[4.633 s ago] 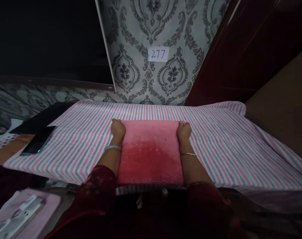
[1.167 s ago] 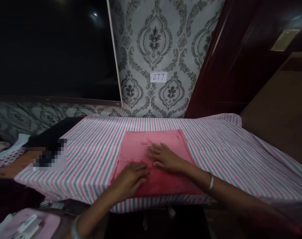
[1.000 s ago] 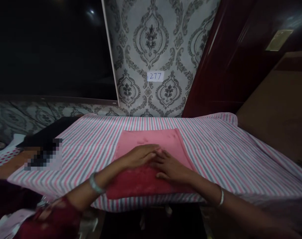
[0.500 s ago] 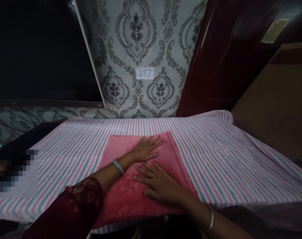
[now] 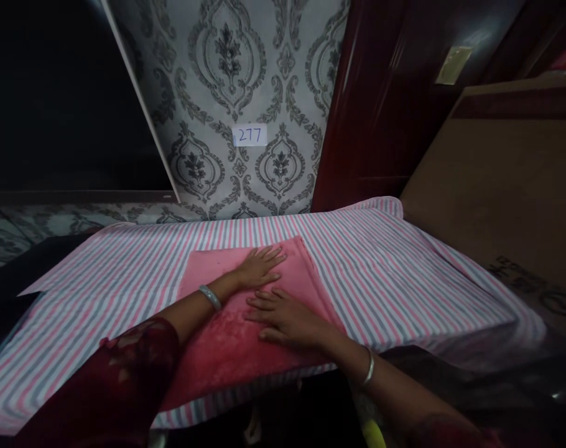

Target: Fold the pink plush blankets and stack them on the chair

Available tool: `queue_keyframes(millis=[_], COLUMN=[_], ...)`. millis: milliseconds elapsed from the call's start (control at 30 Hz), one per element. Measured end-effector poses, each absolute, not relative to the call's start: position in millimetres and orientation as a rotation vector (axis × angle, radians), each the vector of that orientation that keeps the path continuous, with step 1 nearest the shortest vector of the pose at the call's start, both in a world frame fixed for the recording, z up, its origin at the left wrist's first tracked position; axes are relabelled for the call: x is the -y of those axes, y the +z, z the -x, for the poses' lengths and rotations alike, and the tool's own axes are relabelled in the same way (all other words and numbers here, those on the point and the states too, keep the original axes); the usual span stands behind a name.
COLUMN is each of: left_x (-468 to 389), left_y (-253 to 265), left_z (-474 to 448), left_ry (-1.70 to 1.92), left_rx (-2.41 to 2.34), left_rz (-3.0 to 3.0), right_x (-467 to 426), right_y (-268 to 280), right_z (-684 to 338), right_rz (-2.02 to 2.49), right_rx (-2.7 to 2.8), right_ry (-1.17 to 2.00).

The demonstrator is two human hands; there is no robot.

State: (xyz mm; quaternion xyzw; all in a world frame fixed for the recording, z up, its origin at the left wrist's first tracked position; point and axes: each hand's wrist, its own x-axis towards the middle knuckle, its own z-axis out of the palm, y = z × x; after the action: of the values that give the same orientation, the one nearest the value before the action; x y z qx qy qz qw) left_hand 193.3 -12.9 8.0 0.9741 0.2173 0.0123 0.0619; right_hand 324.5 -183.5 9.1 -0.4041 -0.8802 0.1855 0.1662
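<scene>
A folded pink cloth (image 5: 227, 348) with a plush-looking surface lies on a striped tablecloth (image 5: 380, 280). Flat on its upper part rests my left hand (image 5: 259, 267), fingers spread toward the far right corner. My right hand (image 5: 285, 317) lies just below it, palm down on the cloth's right half, its fingers pointing left. Neither hand grips anything. The cloth's layered edge shows along its right side, and its near edge reaches the front of the table.
Behind the table is a patterned wall with a paper label reading 277 (image 5: 250, 135). A dark television screen (image 5: 68, 106) is at the left. On the right stand a dark red door (image 5: 380, 93) and a large cardboard box (image 5: 507, 168).
My view has turned slightly right, so the scene sits further left and more of the cardboard box shows. Both hands stay flat on the pink cloth in nearly the same places.
</scene>
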Motion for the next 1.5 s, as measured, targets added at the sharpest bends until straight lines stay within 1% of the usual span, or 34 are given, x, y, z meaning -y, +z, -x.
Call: queue_keyframes(millis=[100,200,300,400,667,900,1133,1233,1367,1500], left_x=[20,28,27,13,-26,-30,-27,-25,-19,3], left_y=[19,25,24,16,0,-8,-11,-8,9,31], left_z=[-204,-220,-238,-252,-281,-289,-286,-286,-284,-254], left_ry=[0.007,-0.011,-0.013,0.05,0.009,0.124,0.241,0.216,0.179,0.178], left_rx=[-0.625,-0.428,-0.273,-0.23,-0.456,-0.505,-0.505,-0.533,-0.687,-0.781], left_rz=[-2.935,-2.937,-2.956,-2.961,-2.758,-2.696,-2.701,-2.705,-2.768,-2.862], right_x=[190,200,208,213,212,214,213,212,211,213], right_y=[18,15,-1,-15,-19,-22,-23,-23,-23,-24], right_z=[-339,-354,-361,-360,-358,-358,-358,-358,-359,-358], right_rz=[1.245,1.336,1.422,1.527,1.586,1.563,1.565,1.577,1.578,1.574], right_rx=[2.427,2.374,2.398,2.386,2.391,2.369,2.369,2.386,2.41,2.407], right_ry=[0.344,0.22,0.165,0.169,0.222,0.205,0.122,0.078,0.012,-0.006])
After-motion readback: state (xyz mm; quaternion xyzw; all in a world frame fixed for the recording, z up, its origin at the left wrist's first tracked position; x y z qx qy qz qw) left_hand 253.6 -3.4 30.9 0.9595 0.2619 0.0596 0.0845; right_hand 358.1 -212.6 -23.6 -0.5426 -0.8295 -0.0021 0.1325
